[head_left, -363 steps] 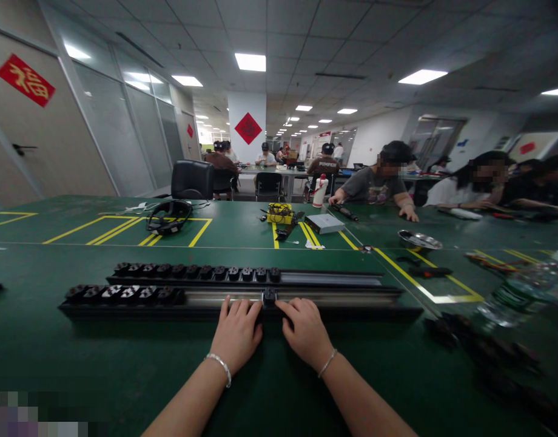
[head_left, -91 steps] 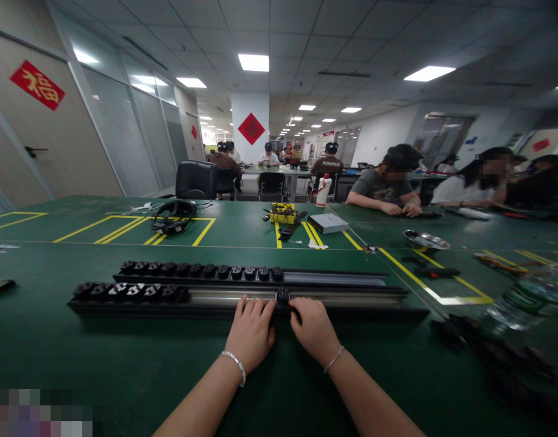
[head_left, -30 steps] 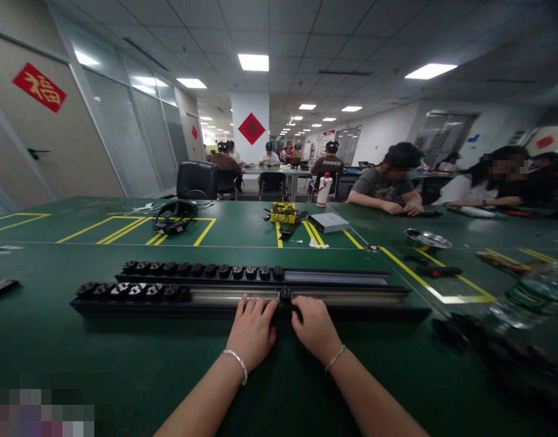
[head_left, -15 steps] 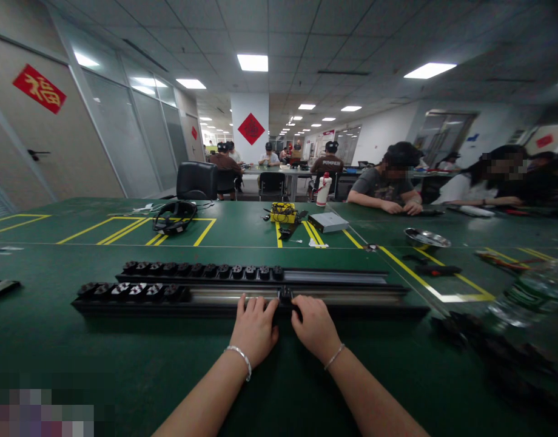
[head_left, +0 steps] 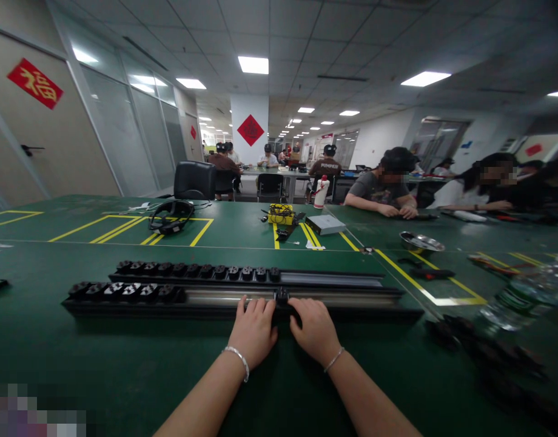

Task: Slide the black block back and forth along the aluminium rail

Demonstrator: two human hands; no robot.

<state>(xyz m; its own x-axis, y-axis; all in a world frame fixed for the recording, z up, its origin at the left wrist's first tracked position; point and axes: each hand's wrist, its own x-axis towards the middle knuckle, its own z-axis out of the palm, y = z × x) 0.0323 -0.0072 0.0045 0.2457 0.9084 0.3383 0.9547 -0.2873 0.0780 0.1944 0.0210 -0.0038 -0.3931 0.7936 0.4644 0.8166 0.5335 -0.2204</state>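
A long black power track (head_left: 352,315) with a shiny metal channel lies crosswise in front of me. Several black socket modules (head_left: 131,291) sit in a row at its left end. One single socket module (head_left: 281,295) stands in the channel between my hands. My left hand (head_left: 253,328) is closed over the front edge of the track, its fingers reaching into the channel left of that module. My right hand (head_left: 314,328) is closed on the track just right of the module, index finger beside it. Its fingertips are partly hidden.
Behind lies a second power track (head_left: 333,278) with several socket modules. Farther back on the green table (head_left: 137,364) are a black headset (head_left: 170,217), a yellow block with cables (head_left: 281,213), a grey box (head_left: 325,224) and a metal bowl (head_left: 421,241). A plastic bottle (head_left: 518,300) lies right. People sit beyond.
The view has shifted slightly, moving the whole scene a little left. Both hands keep their places on the track around the single socket module.
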